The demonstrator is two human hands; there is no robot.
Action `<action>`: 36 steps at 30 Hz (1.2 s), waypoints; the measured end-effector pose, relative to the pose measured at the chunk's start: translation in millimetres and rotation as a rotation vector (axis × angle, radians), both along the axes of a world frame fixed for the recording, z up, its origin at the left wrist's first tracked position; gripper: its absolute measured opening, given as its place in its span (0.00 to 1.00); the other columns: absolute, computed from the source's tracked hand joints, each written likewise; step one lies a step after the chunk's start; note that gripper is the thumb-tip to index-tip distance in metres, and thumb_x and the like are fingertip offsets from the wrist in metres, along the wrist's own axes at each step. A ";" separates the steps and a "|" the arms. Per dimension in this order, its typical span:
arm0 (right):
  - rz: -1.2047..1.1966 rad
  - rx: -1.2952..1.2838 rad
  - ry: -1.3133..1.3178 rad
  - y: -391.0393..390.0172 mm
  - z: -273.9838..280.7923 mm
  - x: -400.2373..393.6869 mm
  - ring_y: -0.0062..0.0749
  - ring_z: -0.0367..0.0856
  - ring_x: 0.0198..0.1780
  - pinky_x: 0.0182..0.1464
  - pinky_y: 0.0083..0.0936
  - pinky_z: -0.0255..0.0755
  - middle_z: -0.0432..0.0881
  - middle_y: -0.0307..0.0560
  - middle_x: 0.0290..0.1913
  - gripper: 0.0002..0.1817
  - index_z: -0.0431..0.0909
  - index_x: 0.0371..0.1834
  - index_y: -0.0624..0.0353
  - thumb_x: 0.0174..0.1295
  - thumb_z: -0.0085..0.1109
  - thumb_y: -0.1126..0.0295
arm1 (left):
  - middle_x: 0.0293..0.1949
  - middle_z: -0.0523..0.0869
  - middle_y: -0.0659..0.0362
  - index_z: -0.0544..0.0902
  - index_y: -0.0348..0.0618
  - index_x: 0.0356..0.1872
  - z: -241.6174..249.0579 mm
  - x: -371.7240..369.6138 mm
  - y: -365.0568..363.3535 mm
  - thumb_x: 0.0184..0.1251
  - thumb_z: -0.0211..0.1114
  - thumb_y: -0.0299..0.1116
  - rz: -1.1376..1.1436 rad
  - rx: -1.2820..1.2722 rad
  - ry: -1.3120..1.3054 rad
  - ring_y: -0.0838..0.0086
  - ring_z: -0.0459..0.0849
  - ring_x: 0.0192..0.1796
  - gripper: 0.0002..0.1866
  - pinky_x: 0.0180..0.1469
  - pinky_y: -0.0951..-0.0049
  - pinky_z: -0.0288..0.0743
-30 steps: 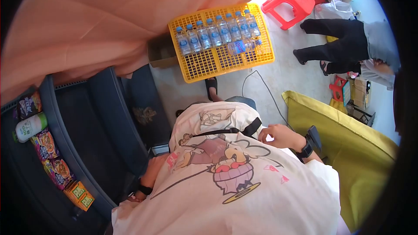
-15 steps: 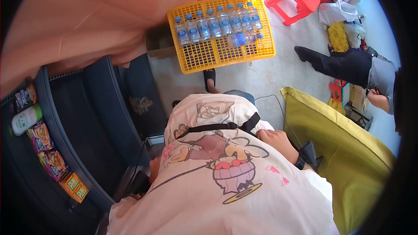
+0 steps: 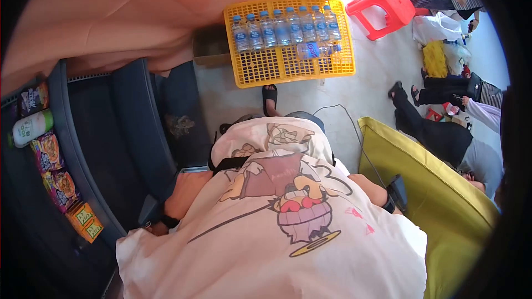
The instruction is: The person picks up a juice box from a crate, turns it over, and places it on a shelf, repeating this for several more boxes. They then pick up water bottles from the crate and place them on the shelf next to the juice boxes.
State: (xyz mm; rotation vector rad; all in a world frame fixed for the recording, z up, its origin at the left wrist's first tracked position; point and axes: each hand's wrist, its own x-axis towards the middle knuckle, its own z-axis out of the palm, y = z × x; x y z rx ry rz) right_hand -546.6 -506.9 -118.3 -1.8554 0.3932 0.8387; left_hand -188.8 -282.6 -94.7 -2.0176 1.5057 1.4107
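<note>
At the left side of the pale printed shirt (image 3: 277,210), my left hand (image 3: 187,188) reaches in by the waist, its fingers hidden by the cloth. On the other side my right hand (image 3: 368,188) lies against the shirt's edge, and its fingers are out of sight too. Whether either hand holds anything cannot be seen. Dark devices are strapped at both wrists. A black strap (image 3: 231,163) shows at the waist, nearer my left hand.
Ahead stands a yellow crate (image 3: 288,72) with several water bottles (image 3: 281,27). A red stool (image 3: 385,8) is beyond it. Dark shelves (image 3: 91,133) with snack packs are at left, a yellow-green cloth-covered surface (image 3: 421,188) at right. People are at far right.
My right hand's fingers have slipped out of sight behind the shirt. More of my left forearm shows. The strap is less visible across the waist. More people show at the right.
</note>
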 end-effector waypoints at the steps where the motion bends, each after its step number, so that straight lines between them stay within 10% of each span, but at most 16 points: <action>1: 0.007 0.026 0.005 -0.5 -4.7 -3.0 0.49 0.78 0.35 0.36 0.36 0.71 0.80 0.52 0.32 0.12 0.76 0.35 0.60 0.50 0.52 0.65 | 0.31 0.82 0.49 0.82 0.46 0.37 0.1 3.7 -5.3 0.56 0.53 0.35 -0.015 0.003 0.007 0.56 0.81 0.35 0.12 0.37 0.66 0.74; 9: -0.140 0.138 -0.083 -62.1 -83.0 29.1 0.34 0.76 0.27 0.31 0.29 0.70 0.79 0.45 0.27 0.06 0.77 0.35 0.53 0.55 0.53 0.70 | 0.26 0.83 0.54 0.82 0.45 0.32 -36.3 49.8 -79.5 0.56 0.57 0.36 0.049 0.125 0.372 0.63 0.83 0.30 0.09 0.34 0.70 0.75; 14: -0.698 -0.168 -0.073 -111.7 -194.1 85.6 0.34 0.79 0.34 0.36 0.27 0.71 0.79 0.48 0.31 0.09 0.76 0.39 0.57 0.59 0.53 0.67 | 0.24 0.83 0.56 0.80 0.42 0.33 -149.2 50.0 -175.0 0.59 0.56 0.35 0.211 -0.306 0.317 0.66 0.82 0.28 0.09 0.32 0.70 0.74; 23: -1.871 0.470 -0.086 -134.7 -343.5 139.8 0.34 0.67 0.57 0.54 0.32 0.65 0.64 0.44 0.59 0.26 0.57 0.62 0.54 0.63 0.46 0.56 | 0.55 0.71 0.49 0.69 0.41 0.56 -354.3 -61.7 -356.4 0.55 0.55 0.33 0.072 -0.672 0.293 0.57 0.69 0.58 0.24 0.59 0.63 0.63; 36: -2.294 0.677 -0.292 -145.1 -384.8 153.3 0.40 0.63 0.59 0.53 0.41 0.66 0.58 0.44 0.61 0.29 0.48 0.65 0.47 0.65 0.43 0.52 | 0.51 0.72 0.53 0.69 0.43 0.56 -398.6 -96.8 -377.5 0.52 0.58 0.33 0.119 -0.769 0.187 0.56 0.70 0.53 0.26 0.53 0.59 0.66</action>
